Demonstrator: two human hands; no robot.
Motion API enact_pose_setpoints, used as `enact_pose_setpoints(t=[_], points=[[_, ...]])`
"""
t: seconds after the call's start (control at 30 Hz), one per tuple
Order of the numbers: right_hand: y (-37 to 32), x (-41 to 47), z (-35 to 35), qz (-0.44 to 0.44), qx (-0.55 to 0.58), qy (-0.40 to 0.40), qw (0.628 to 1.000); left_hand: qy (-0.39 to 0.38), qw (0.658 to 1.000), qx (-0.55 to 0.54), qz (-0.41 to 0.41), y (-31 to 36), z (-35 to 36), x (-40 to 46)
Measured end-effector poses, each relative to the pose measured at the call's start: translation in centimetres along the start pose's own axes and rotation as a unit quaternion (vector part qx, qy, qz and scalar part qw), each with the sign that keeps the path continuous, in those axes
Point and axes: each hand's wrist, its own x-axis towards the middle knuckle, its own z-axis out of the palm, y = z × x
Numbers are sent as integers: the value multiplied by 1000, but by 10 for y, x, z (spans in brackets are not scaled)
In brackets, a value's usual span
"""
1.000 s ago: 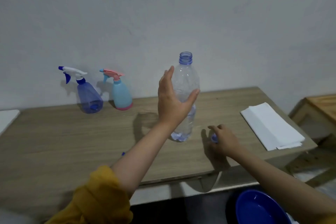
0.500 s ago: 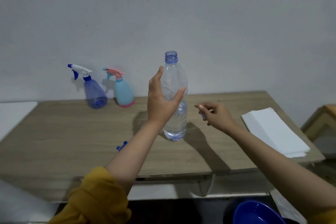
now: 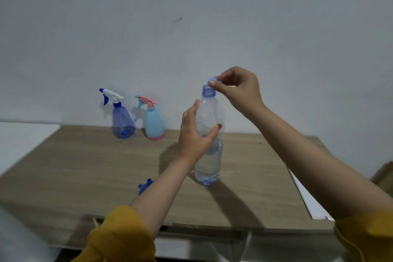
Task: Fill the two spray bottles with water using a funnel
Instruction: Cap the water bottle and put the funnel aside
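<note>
The right hand (image 3: 238,89) has come up from the worktop (image 3: 85,168); its grip now pinches the blue cap (image 3: 213,80) just above the water bottle (image 3: 209,144), which the left hand (image 3: 194,134) still holds upright.

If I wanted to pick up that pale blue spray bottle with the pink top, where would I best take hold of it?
Take the pale blue spray bottle by its narrow neck just under the pink trigger head, coming from the front or from its right side. It stands upright and its body widens toward the base, so a grip there would likely sit securely. The dark blue spray bottle crowds its left side.
</note>
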Motion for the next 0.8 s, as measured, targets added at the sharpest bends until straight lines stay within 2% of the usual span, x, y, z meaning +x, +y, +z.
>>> enact_pose_setpoints(t=[0.2, 0.33, 0.47, 0.57, 0.67, 0.8], points=[[-15, 13, -6, -36, -173, -141, 974, -11, 1000, 5, -4, -3, 0, 1], [-39, 34, -13, -48, -271, -260, 926, -12, 1000, 2, -3, -2, 0, 1], [-57, 50, -10, -42, -362, -383, 849, -17, 1000, 12, 0, -3, -1, 1], [-65, 56, -4, -50, -410, -409, 813, -26, 999, 21, -7, -2, -2, 1], [-64, 57, 3, -58, -466, -398, 788, -24, 999, 20, -7, -2, -1, 2], [-49, 48, 13, -92, -503, -328, 794, -26, 999, 40, -6, -2, -1, 3]])
